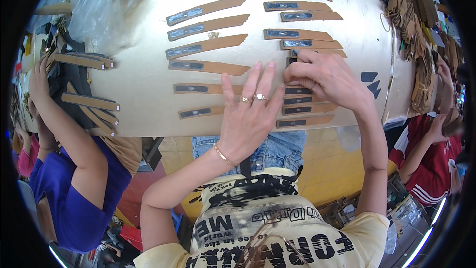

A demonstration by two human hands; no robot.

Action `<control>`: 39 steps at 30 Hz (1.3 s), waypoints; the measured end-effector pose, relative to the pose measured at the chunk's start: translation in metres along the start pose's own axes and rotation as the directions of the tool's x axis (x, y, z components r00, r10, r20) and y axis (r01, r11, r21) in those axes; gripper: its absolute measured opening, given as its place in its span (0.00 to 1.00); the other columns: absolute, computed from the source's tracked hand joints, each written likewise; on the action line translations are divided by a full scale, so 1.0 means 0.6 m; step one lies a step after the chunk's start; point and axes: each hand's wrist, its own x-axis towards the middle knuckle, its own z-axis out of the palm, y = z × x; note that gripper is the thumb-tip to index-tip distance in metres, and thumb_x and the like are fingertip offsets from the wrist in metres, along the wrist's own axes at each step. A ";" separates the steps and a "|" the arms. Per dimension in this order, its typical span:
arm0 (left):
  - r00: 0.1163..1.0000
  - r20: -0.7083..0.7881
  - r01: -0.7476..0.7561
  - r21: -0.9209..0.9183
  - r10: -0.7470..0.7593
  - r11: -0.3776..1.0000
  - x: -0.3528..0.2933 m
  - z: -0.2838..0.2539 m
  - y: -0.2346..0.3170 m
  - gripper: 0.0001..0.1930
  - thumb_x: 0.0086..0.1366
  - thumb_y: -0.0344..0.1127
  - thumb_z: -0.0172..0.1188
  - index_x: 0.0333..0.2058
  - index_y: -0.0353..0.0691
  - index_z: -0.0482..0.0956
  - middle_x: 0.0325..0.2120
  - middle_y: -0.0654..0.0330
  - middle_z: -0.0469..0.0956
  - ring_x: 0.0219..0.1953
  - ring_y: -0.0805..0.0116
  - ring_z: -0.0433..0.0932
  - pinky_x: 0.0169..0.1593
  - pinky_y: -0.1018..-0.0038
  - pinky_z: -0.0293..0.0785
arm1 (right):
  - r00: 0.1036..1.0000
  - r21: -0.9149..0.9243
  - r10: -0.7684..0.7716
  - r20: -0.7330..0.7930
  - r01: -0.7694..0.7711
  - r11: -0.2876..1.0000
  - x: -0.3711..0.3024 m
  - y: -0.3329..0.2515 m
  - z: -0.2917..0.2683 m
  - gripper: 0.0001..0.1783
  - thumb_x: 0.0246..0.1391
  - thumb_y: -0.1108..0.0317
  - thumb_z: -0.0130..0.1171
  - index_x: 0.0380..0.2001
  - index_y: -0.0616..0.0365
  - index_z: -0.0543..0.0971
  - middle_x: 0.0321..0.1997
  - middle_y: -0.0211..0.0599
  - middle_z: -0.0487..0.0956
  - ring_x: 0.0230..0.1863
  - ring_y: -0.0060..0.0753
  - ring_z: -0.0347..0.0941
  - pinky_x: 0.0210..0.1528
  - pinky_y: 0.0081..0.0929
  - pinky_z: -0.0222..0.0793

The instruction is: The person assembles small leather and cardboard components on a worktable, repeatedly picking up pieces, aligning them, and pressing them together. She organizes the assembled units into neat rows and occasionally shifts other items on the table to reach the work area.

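Pale worktop [141, 111] across the upper frame, clear plastic bag [101, 20] at upper left, dark-ended brown strips [208, 27] in two columns, upper centre, left hand [250, 119] spread over left column's lower end, right hand [329, 77] bunched at right column (grip on a strip: cannot tell).

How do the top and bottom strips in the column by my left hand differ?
The top strip bears a glossy, silvery patch; the bottom strip bears a dark, duller patch. The top strip slants more than the bottom strip. Your left hand partly hides the bottom strip, not the top strip. Both are brown and narrow.
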 end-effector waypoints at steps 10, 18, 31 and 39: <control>1.000 0.015 0.001 0.006 -0.001 1.000 -0.003 0.000 0.002 0.18 0.58 0.29 0.56 0.46 0.57 0.80 0.64 0.58 0.65 0.68 0.60 0.60 0.69 0.33 0.29 | 1.000 -0.096 0.010 -0.013 -0.011 0.995 -0.006 -0.005 0.012 0.06 0.55 0.70 0.60 0.33 0.54 0.73 0.28 0.36 0.71 0.29 0.46 0.72 0.31 0.38 0.67; 0.999 0.047 -0.008 0.024 0.007 1.000 -0.006 -0.001 0.003 0.20 0.58 0.29 0.55 0.49 0.56 0.80 0.64 0.58 0.65 0.68 0.60 0.61 0.70 0.34 0.29 | 0.990 -0.089 0.044 -0.135 -0.057 0.994 -0.043 -0.009 0.008 0.08 0.52 0.69 0.62 0.34 0.53 0.74 0.30 0.36 0.71 0.32 0.43 0.73 0.33 0.36 0.69; 0.999 0.043 0.022 -0.024 -0.021 0.999 -0.013 0.001 0.004 0.22 0.58 0.28 0.55 0.52 0.56 0.78 0.64 0.56 0.64 0.68 0.60 0.60 0.69 0.35 0.27 | 0.998 -0.090 -0.060 -0.021 0.058 0.994 0.002 -0.002 0.000 0.07 0.53 0.68 0.63 0.35 0.50 0.76 0.30 0.34 0.70 0.32 0.42 0.72 0.31 0.37 0.67; 0.999 0.049 0.008 0.000 -0.008 1.000 -0.012 -0.001 0.004 0.23 0.57 0.27 0.54 0.52 0.56 0.78 0.64 0.56 0.64 0.68 0.60 0.60 0.70 0.35 0.27 | 0.997 -0.087 -0.074 -0.009 0.073 0.993 0.000 0.005 0.000 0.05 0.55 0.66 0.60 0.33 0.52 0.75 0.32 0.35 0.71 0.32 0.44 0.73 0.31 0.38 0.67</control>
